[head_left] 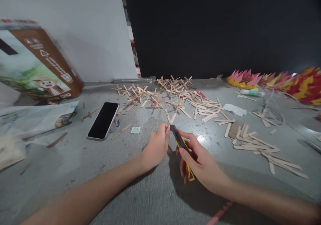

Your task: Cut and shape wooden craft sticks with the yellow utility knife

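Note:
My left hand is closed in a pinch on small wooden craft sticks, which spread in a V beyond the fingertips. In my right hand is a yellow and black utility knife, gripped along its handle. The knife's tip end meets the sticks close to the left fingertips; the blade itself is too small to make out. Behind both hands lies a heap of crossed, star-like stick pieces. Loose flat craft sticks are scattered to the right.
A smartphone lies left of my hands, near a small printed packet. A brown printed carton and a plastic bag are at the left. Folded-paper flowers, a glue stick and a white cable are at the right.

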Available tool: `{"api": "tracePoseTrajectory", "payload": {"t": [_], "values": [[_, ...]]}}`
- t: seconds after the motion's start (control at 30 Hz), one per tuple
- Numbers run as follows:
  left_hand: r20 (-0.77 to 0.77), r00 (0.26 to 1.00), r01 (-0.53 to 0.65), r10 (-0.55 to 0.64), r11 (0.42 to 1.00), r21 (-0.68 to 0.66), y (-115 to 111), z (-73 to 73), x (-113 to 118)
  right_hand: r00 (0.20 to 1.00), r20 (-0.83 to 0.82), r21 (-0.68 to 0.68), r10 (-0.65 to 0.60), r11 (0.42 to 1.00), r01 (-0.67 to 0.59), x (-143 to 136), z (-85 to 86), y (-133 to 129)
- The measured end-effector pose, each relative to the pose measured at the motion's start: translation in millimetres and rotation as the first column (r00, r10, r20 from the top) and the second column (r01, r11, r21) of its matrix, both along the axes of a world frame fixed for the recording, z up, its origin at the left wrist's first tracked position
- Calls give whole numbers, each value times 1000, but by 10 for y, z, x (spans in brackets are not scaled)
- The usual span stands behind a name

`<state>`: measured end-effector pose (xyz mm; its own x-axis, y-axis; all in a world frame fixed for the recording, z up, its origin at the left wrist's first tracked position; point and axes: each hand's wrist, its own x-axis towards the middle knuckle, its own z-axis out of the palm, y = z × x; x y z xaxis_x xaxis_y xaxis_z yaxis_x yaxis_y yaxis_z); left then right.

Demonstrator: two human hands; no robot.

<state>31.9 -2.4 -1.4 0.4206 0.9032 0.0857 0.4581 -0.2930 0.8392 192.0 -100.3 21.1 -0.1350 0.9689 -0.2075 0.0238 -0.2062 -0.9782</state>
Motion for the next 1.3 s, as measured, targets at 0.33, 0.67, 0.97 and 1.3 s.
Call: {"api": "tracePoseTrajectory", "payload": {"t": [0.33,0.67,0.97,1.3], "values": [[71,996,46,-49,998,40,31,5,-2,986,159,38,57,997,-63,13,70,-1],[155,986,63,-65,998,18,33,-10,-3,996,-29,-14,85,996,-86,-54,5,-52],[172,983,54,-57,998,24,17,23,4,968,229,252,-105,967,45,80,17,73],[121,955,280,-270,957,-72,-20,-6,29,722,569,772,-394,559,-303,546,-174,451]]}}
